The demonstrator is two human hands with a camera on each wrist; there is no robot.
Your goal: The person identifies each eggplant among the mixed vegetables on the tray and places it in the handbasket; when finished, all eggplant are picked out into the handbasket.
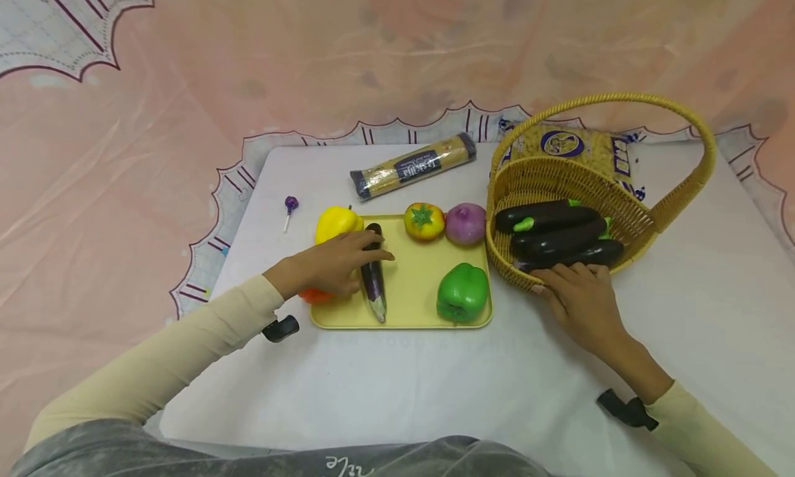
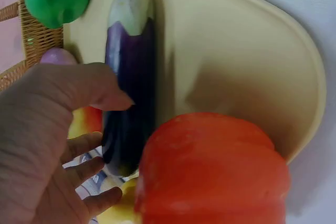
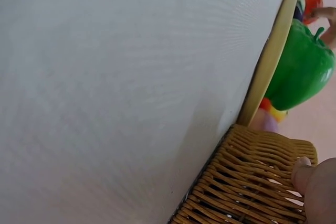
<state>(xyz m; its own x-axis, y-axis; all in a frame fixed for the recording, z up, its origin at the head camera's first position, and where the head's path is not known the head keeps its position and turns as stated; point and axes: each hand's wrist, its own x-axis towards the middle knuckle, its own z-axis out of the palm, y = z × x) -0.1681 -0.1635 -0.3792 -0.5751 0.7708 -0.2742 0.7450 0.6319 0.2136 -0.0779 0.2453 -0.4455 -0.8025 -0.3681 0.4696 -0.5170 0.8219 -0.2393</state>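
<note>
An eggplant (image 1: 374,284) with a pale end lies lengthwise on the yellow tray (image 1: 410,315). My left hand (image 1: 332,263) reaches over it. In the left wrist view the thumb overlaps the eggplant (image 2: 131,72), while the other fingers spread loosely near its far end; contact is unclear. Close by that hand are a red-orange bell pepper (image 2: 215,171) and a yellow pepper (image 1: 335,223). My right hand (image 1: 584,304) grips the near rim of a wicker basket (image 1: 515,273), its thumb outside. Several dark eggplants (image 1: 553,239) lie inside the basket.
A green bell pepper (image 1: 462,293), a tomato (image 1: 424,221) and a purple onion (image 1: 466,224) sit along the tray's right part. Behind lie a pasta packet (image 1: 415,166) and a larger pasta bag (image 1: 584,149). A lollipop (image 1: 290,204) is at left. The basket's tall handle (image 1: 621,99) arches up.
</note>
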